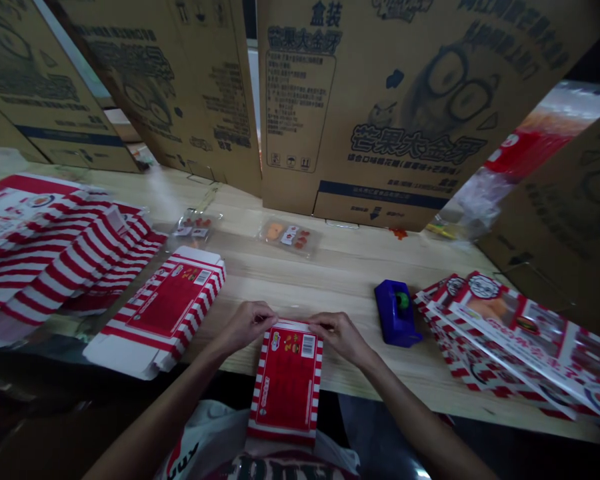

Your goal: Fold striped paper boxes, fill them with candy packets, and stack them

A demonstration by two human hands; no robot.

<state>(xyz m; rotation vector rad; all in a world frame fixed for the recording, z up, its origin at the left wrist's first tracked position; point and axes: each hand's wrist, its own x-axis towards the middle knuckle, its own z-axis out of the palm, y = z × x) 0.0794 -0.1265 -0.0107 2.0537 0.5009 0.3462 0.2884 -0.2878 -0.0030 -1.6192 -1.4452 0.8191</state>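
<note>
A red and white striped carton (pixel 286 387) lies back side up at the table's front edge, its lower part reaching over my lap. Its far end is pinched between my two hands. My left hand (pixel 253 323) grips the far left corner with thumb and fingertips together. At the far right corner, my right hand (pixel 339 333) pinches the edge in the same way. To the left rests another striped carton (pixel 165 307) with white end flaps sticking out. A blue tape dispenser (pixel 397 312) with a green core stands right of my right hand.
Striped cartons (pixel 70 247) are piled at the left. Windowed packs (pixel 525 333) lie stacked at the right. Two small clear packets, one a candy packet (pixel 291 237), lie farther back. Large brown cardboard boxes (pixel 380 120) line the rear of the wooden table (pixel 260 273).
</note>
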